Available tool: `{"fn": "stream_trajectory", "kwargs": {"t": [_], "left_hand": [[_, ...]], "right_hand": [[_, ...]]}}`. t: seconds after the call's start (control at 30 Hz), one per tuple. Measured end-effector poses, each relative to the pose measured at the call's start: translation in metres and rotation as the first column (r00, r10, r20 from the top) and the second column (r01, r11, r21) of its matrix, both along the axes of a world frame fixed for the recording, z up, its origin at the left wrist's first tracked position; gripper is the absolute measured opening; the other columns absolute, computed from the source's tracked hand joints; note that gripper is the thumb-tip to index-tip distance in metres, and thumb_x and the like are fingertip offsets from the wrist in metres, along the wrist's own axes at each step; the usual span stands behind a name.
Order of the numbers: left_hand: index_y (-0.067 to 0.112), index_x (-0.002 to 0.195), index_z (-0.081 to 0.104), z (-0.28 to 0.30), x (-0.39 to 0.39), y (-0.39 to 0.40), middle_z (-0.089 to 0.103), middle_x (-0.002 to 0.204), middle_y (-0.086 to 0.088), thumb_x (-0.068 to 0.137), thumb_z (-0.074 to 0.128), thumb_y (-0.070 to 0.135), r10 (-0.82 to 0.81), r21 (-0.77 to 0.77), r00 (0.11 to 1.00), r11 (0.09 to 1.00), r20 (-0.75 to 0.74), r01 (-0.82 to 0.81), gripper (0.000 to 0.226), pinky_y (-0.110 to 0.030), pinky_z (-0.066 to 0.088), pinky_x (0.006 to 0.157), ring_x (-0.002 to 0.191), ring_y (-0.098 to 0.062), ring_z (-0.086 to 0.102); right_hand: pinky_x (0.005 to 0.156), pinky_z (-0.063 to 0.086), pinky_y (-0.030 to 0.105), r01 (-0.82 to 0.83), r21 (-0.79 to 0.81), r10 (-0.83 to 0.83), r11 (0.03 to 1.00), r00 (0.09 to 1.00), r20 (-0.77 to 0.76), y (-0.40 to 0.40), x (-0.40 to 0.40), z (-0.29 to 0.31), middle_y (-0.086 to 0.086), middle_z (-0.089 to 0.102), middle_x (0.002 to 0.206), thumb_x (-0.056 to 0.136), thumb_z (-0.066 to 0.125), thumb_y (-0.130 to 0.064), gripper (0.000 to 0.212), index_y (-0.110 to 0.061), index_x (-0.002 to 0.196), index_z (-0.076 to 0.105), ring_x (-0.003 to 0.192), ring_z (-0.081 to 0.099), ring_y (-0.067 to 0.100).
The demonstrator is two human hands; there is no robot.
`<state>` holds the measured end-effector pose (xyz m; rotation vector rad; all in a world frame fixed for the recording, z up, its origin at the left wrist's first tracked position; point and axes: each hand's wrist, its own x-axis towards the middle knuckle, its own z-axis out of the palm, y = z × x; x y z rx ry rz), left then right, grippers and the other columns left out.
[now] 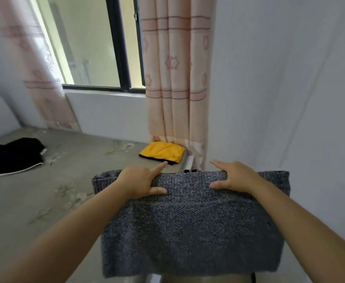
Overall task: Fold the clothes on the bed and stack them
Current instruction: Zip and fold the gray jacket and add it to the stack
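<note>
Hands grip grey sweater; yellow garment, black garment beyond.

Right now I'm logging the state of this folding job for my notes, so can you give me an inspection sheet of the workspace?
Surface: grey bed sheet with a faint flower print, mostly bare.
Job's things: grey knit sweater held up by its top edge, hanging down; yellow garment folded at the far corner; black garment lying unfolded at the far left.
Clutter: nothing seen.
Grippers: left hand and right hand both grip the sweater's top edge, index fingers pointing forward.
Cables: nothing seen.
Surroundings: pink curtain, window, white wall.
</note>
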<state>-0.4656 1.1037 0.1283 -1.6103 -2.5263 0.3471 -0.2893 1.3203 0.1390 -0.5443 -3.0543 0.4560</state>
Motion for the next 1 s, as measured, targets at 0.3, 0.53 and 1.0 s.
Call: {"fn": "stream_trajectory", "kwargs": {"t": [0.3, 0.53, 1.0], "left_hand": [[0.021, 0.145, -0.015, -0.019, -0.142, 0.126, 0.045, 0.064, 0.0, 0.075, 0.03, 0.077, 0.3, -0.036, 0.954, 0.953, -0.008, -0.3, 0.1, -0.027, 0.029, 0.039, 0.05, -0.015, 0.041], [0.017, 0.143, -0.021, -0.057, -0.257, 0.222, 0.04, 0.057, 0.001, 0.075, 0.03, 0.077, 0.457, -0.148, 0.889, 0.878, -0.017, -0.454, 0.103, -0.025, 0.028, 0.039, 0.046, -0.014, 0.038], [0.022, 0.142, -0.022, -0.093, -0.502, 0.303, 0.045, 0.061, -0.001, 0.07, 0.033, 0.081, 0.577, -0.369, 0.817, 0.763, 0.018, -0.531, 0.109, -0.025, 0.03, 0.039, 0.047, -0.017, 0.042]], "right_hand": [[0.074, 0.041, 0.028, -0.027, 0.101, 0.03, 0.995, 0.999, -0.029, 0.143, -0.186, -0.033, 0.011, 0.05, 0.133, 0.067, 0.054, -0.072, 0.104, -0.025, 0.146, 0.007, 0.112, 0.053, 0.026], [0.088, 0.045, 0.041, -0.091, 0.004, 0.091, 0.996, 0.996, 0.023, 0.241, -0.324, -0.091, 0.018, 0.037, 0.142, 0.065, 0.054, -0.075, 0.12, -0.019, 0.144, -0.016, 0.118, 0.049, 0.032], [0.067, 0.044, 0.029, 0.031, -0.368, 0.063, 0.929, 0.969, 0.24, 0.297, -0.554, -0.177, 0.015, 0.053, 0.126, 0.072, 0.052, -0.069, 0.117, -0.008, 0.142, -0.02, 0.102, 0.057, 0.027]]}}
